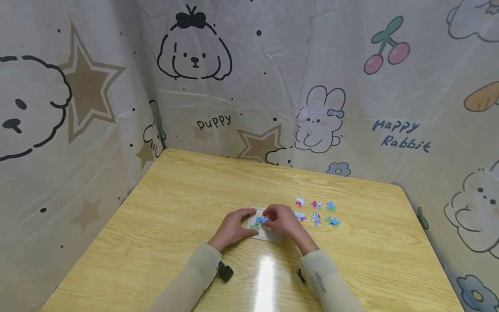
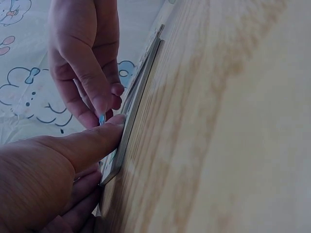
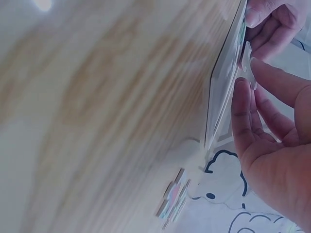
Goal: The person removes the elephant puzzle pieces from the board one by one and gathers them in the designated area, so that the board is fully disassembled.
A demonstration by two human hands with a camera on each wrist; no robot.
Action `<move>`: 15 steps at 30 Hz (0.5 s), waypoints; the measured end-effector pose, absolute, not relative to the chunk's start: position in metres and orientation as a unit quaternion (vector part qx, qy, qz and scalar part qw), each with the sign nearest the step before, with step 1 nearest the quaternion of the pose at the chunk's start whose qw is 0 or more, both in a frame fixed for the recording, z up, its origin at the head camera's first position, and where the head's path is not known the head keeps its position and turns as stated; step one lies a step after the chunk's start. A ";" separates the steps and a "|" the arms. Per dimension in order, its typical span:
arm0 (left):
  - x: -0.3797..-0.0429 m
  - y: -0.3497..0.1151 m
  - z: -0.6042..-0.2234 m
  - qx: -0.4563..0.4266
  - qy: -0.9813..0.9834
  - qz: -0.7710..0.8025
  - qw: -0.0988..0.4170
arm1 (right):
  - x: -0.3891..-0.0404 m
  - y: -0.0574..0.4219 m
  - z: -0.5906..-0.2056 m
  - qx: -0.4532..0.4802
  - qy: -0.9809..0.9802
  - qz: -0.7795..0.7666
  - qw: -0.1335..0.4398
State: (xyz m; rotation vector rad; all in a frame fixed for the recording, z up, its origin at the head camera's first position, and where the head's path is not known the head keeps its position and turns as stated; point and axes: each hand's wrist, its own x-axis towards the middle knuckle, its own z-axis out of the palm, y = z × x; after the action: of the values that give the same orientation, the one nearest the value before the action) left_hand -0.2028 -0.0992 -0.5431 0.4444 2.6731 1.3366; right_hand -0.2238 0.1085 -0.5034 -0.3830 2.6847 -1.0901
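A thin white puzzle board (image 1: 270,235) lies on the table, with a green piece (image 1: 255,227) set at its left side. My left hand (image 1: 233,227) holds the board by its left end, thumb at the near edge and fingers at the far one. Over the board, my right hand (image 1: 284,222) pinches a blue jigsaw piece (image 1: 263,219) between thumb and fingers. In the right wrist view this piece (image 3: 248,65) stands tilted, apart from the board surface (image 3: 221,92). The fingers hide part of the board.
Several loose jigsaw pieces lie in two rows right of the board, among them a red-and-white piece (image 1: 299,202) and a blue-green piece (image 1: 333,221). The wooden table (image 1: 187,190) meets a printed cloth (image 1: 249,99) at the back and sides.
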 end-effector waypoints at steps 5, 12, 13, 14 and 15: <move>-0.202 -0.100 -0.543 0.148 0.881 0.446 0.060 | -0.224 0.113 -0.502 -0.123 0.914 -0.370 0.115; -0.202 -0.100 -0.544 0.150 0.879 0.449 0.061 | -0.224 0.119 -0.503 -0.131 0.912 -0.373 0.108; -0.202 -0.100 -0.544 0.150 0.879 0.448 0.061 | -0.224 0.120 -0.503 -0.132 0.911 -0.375 0.108; -0.203 -0.100 -0.544 0.149 0.880 0.447 0.061 | -0.223 0.121 -0.504 -0.133 0.910 -0.377 0.108; -0.203 -0.100 -0.544 0.148 0.880 0.447 0.061 | -0.223 0.122 -0.504 -0.133 0.910 -0.378 0.108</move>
State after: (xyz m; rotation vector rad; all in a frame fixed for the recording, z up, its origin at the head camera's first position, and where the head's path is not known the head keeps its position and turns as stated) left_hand -0.2026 -0.0998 -0.5444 0.4491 2.6622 1.3515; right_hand -0.2231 0.1217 -0.5039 -0.3917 2.6764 -1.1111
